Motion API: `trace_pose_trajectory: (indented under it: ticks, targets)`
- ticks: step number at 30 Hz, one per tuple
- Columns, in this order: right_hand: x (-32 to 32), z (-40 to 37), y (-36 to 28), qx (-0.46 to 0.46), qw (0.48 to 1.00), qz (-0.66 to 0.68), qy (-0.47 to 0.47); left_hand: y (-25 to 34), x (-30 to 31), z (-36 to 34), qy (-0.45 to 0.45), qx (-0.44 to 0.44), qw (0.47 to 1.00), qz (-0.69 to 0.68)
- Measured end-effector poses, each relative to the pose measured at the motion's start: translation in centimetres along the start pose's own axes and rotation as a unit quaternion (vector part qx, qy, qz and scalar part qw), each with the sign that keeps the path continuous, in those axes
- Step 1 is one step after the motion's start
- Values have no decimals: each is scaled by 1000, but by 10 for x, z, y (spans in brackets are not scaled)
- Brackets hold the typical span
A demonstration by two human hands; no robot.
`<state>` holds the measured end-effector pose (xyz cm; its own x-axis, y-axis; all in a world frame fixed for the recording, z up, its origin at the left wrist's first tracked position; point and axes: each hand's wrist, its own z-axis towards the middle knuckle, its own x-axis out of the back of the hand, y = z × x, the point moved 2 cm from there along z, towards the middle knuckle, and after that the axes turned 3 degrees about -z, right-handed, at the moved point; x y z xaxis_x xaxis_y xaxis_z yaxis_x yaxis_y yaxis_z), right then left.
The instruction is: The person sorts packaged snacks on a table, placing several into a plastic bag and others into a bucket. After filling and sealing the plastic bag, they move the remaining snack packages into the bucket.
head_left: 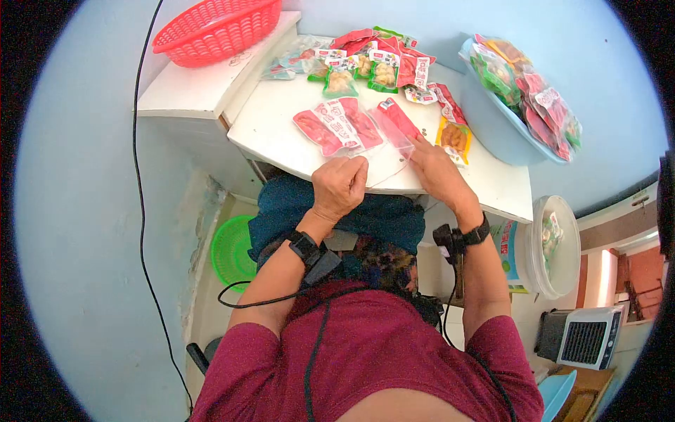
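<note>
My left hand (pixel 339 186) is closed at the front edge of the table, its fingers curled in; whether anything is inside them is hidden. Just beyond it lie red-and-white printed snack packets (pixel 339 126), flat and overlapping. The fingers of my right hand (pixel 441 170) grip the near end of a red packet with a clear plastic part (pixel 398 126), which slants away to the left. Right of that hand, a yellow-edged packet with brown food (pixel 454 138) rests on the white table (pixel 278 126).
A pile of red and green food packets (pixel 383 60) lies at the back. At the right stands a blue basin (pixel 503 126) heaped with packets. A red basket (pixel 218 32) sits on the left ledge. Below are a green basket (pixel 233 250) and a white bucket (pixel 559 246).
</note>
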<state>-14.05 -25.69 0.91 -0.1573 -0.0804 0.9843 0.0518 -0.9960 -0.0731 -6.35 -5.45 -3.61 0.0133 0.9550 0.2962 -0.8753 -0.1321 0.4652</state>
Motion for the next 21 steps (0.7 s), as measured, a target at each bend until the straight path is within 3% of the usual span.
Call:
trace_pose_trajectory:
  ticks: [10, 16, 21]
  targets:
    - [19, -74, -48, 12, 996, -44, 77, -1, 1, 0, -2, 21, 1000, -20]
    - [3, -86, -29, 6, 976, -79, 205, 0, 2, 0, -10, 24, 1000, -11]
    - [3, -94, -32, -4, 963, -33, 267, 3, 1, 3, 20, 10, 999, -23]
